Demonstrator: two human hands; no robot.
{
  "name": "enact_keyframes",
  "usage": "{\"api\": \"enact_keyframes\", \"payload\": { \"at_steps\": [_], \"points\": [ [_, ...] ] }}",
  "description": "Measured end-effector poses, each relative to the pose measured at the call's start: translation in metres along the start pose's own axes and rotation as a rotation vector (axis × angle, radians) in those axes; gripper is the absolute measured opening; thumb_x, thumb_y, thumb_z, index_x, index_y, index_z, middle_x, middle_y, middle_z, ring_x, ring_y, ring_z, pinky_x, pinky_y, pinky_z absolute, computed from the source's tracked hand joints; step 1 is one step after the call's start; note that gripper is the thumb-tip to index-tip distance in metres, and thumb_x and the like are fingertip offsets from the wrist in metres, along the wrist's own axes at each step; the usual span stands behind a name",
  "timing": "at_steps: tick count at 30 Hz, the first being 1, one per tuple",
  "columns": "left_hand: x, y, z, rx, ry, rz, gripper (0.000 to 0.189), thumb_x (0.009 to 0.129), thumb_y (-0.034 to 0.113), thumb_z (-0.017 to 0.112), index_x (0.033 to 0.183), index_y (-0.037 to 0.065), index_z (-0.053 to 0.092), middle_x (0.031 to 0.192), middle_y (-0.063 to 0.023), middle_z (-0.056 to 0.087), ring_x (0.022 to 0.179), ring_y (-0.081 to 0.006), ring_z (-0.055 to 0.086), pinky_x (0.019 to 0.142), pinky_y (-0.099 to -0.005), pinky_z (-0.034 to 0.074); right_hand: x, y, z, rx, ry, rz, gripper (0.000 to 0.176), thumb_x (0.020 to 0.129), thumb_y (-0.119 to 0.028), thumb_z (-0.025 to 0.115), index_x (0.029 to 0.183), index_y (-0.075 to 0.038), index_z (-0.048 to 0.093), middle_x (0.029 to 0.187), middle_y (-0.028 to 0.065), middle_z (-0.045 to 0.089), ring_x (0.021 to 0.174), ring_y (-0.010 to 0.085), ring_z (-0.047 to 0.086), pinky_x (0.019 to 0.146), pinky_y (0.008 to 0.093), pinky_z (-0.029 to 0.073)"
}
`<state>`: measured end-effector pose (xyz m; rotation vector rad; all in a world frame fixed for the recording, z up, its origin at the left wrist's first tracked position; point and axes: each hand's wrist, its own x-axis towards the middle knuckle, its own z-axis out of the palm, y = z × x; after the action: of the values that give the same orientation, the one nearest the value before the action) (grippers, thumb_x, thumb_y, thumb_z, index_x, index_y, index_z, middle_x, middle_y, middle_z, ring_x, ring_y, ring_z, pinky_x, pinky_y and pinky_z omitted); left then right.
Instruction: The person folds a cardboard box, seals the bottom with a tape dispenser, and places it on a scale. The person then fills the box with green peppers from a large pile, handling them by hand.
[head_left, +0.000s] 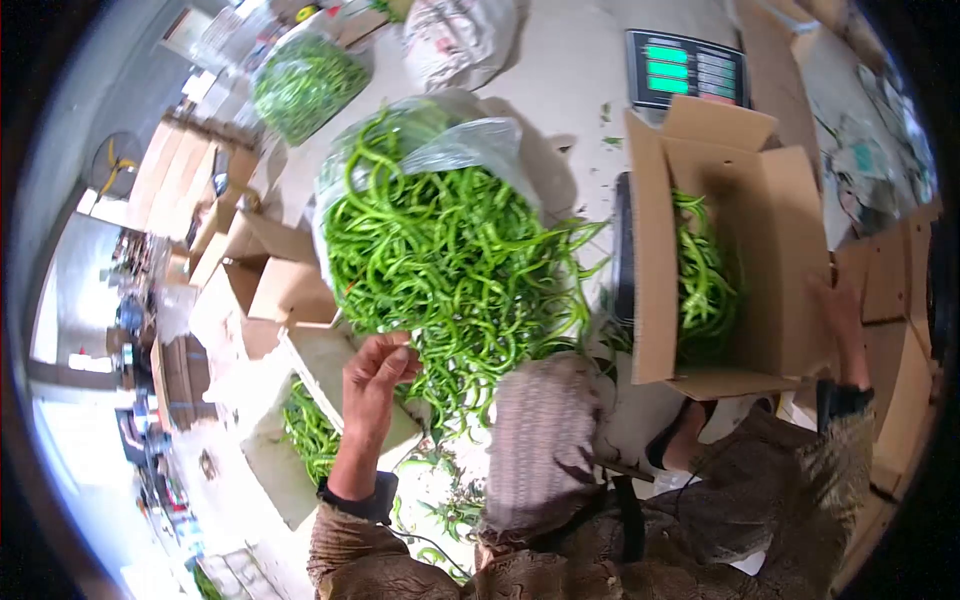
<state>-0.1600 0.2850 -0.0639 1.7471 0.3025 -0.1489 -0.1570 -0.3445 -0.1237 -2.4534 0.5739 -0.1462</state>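
Note:
A large heap of green chili peppers [450, 260] spills from an open clear plastic bag [470, 145] in the middle. My left hand [380, 380] is at the heap's lower left edge, its fingers pinched together; what they hold, if anything, is too small to name. To the right, an open cardboard box [655, 260] with peppers [705, 280] inside stands on a scale whose lit display [668, 70] shows above it. My right hand [838, 300] is at the box's right outer side, its fingers partly hidden and blurred.
A pale foam box [375, 440] with peppers stands at the lower left. Another full clear bag of peppers [305, 85] and a white sack [455, 40] lie at the top. Cardboard boxes [295, 290] are at the left. Loose peppers and leaves lie below the heap.

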Motion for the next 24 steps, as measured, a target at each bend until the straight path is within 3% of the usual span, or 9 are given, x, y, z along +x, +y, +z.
{"api": "enact_keyframes", "payload": {
  "at_steps": [1,4,9,11,13,15,18,21,24],
  "points": [
    [-0.002,-0.032,-0.020,0.011,0.070,-0.068,0.026,0.094,0.016,0.059,0.112,-0.002,0.060,0.091,-0.0074,0.066,0.080,-0.0136,0.064,0.069,-0.0239,0.052,0.008,0.026,0.007,-0.324,0.196,-0.239,0.048,0.086,-0.020,0.062,0.128,-0.001,0.050,0.120,0.0129,0.058,0.113,0.0264,0.055,0.095,0.0350,0.044],
    [-0.021,-0.147,-0.074,0.041,0.062,-0.157,0.023,0.093,0.014,0.058,0.110,-0.001,0.061,0.087,-0.0075,0.068,0.074,-0.0123,0.064,0.063,-0.0234,0.052,-0.007,-0.020,0.010,-0.222,0.250,-0.547,0.046,0.085,-0.012,0.059,0.128,0.000,0.049,0.122,0.0165,0.057,0.113,0.0250,0.054,0.095,0.0339,0.042],
    [-0.071,-0.302,-0.081,0.454,0.158,-0.199,0.018,0.078,0.011,0.062,0.094,0.004,0.069,0.071,-0.0126,0.068,0.064,-0.0211,0.067,0.061,-0.0339,0.053,-0.108,-0.214,0.001,0.068,-0.358,-0.279,0.035,0.078,-0.008,0.057,0.112,-0.003,0.060,0.118,0.0128,0.060,0.109,0.0237,0.057,0.094,0.0326,0.044],
    [-0.083,-0.317,-0.072,0.636,0.211,-0.163,0.021,0.074,0.016,0.066,0.093,0.007,0.068,0.075,-0.0142,0.068,0.067,-0.0306,0.067,0.064,-0.0398,0.053,-0.135,-0.232,0.015,0.196,-0.519,-0.185,0.024,0.078,-0.008,0.059,0.100,-0.002,0.064,0.107,0.0124,0.064,0.096,0.0229,0.063,0.084,0.0326,0.048],
    [-0.081,-0.336,-0.068,0.676,0.265,-0.230,0.032,0.073,0.022,0.069,0.099,0.003,0.065,0.081,-0.0149,0.068,0.073,-0.0292,0.066,0.068,-0.0384,0.052,-0.148,-0.231,0.031,0.143,-0.630,-0.468,0.019,0.076,-0.006,0.061,0.094,-0.002,0.065,0.094,0.0123,0.066,0.082,0.0248,0.065,0.074,0.0327,0.050],
    [-0.079,-0.352,-0.062,0.674,0.332,-0.283,0.041,0.072,0.025,0.070,0.106,0.003,0.061,0.091,-0.0165,0.067,0.082,-0.0306,0.065,0.071,-0.0395,0.052,-0.169,-0.240,0.049,0.099,-0.545,-0.430,0.018,0.075,-0.004,0.063,0.093,-0.002,0.065,0.091,0.0130,0.066,0.079,0.0256,0.065,0.071,0.0321,0.050],
    [-0.056,-0.387,-0.050,0.896,0.520,-0.029,0.046,0.072,0.026,0.074,0.109,0.003,0.059,0.093,-0.0178,0.065,0.085,-0.0357,0.063,0.071,-0.0428,0.051,-0.183,-0.249,0.057,0.057,-0.491,-0.388,0.017,0.074,-0.004,0.063,0.091,-0.002,0.065,0.085,0.0139,0.065,0.073,0.0258,0.064,0.067,0.0314,0.050],
    [-0.029,-0.403,-0.042,1.027,0.526,-0.009,0.039,0.074,0.022,0.072,0.105,0.002,0.060,0.090,-0.0187,0.064,0.081,-0.0373,0.062,0.070,-0.0443,0.050,-0.194,-0.245,0.061,0.088,-0.591,-0.284,0.016,0.074,-0.003,0.063,0.089,-0.001,0.065,0.083,0.0150,0.065,0.071,0.0263,0.065,0.066,0.0319,0.050],
    [-0.016,-0.402,-0.027,0.856,0.354,-0.182,0.031,0.077,0.019,0.069,0.100,0.000,0.061,0.086,-0.0203,0.063,0.078,-0.0398,0.061,0.068,-0.0460,0.049,-0.202,-0.228,0.083,0.131,-0.761,-0.174,0.017,0.073,-0.004,0.062,0.089,0.000,0.064,0.080,0.0158,0.064,0.070,0.0275,0.065,0.066,0.0330,0.050]
  ]
}}
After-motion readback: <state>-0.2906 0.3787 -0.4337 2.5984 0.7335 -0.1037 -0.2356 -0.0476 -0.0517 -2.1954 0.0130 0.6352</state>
